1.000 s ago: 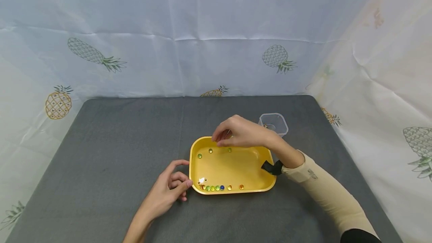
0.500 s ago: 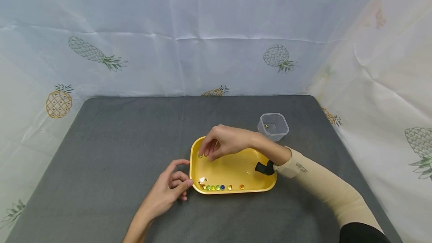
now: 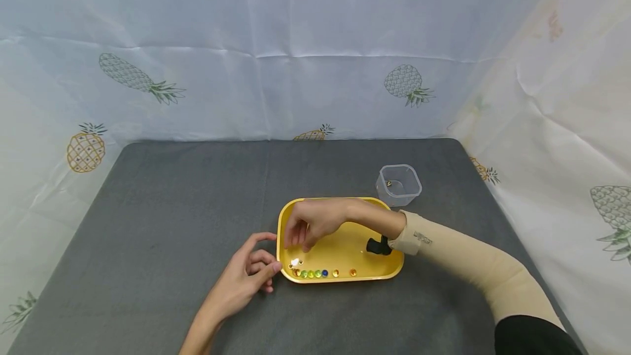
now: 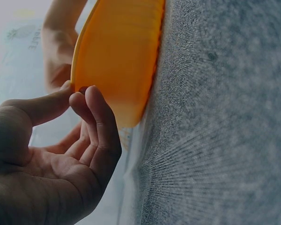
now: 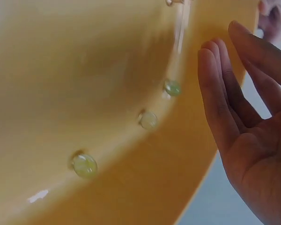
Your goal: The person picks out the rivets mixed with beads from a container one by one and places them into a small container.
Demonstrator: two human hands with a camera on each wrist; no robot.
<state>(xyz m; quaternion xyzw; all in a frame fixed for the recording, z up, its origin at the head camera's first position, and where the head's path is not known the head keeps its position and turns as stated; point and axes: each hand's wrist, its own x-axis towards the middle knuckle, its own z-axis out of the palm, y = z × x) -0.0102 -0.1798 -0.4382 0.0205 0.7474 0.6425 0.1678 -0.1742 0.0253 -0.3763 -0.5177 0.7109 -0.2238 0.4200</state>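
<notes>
A yellow tray [image 3: 365, 279] lies on the table. My left hand [image 3: 241, 275] pinches its near left corner, the thumb on the rim and bent fingers [image 4: 103, 122] against the outer wall. My right hand [image 3: 317, 221] is over the tray's left part, fingertips pointing down. The right wrist view shows its fingers [image 5: 208, 79] loosely bent with nothing visible between them. Three greenish marbles [image 5: 84, 165] lie along the tray wall there. Along the near wall sit several glass marbles, among them a blue marble [image 3: 325, 273] and an orange marble [image 3: 353, 272]. Small gold beads [image 3: 300, 262] lie near the left corner.
A clear plastic box [image 3: 394, 200] stands behind the tray's right end, with a small gold piece [image 3: 389, 183] inside. A black strap [image 3: 378, 246] hangs from the right wrist over the tray. Grey cloth [image 3: 197, 196] covers the table, and a pineapple-print curtain [image 3: 207, 97] hangs behind.
My right hand has moved from the tray's far edge leftward and nearer to me, now down by the left wall. It now hides the green marbles in the head view. The left hand stays put.
</notes>
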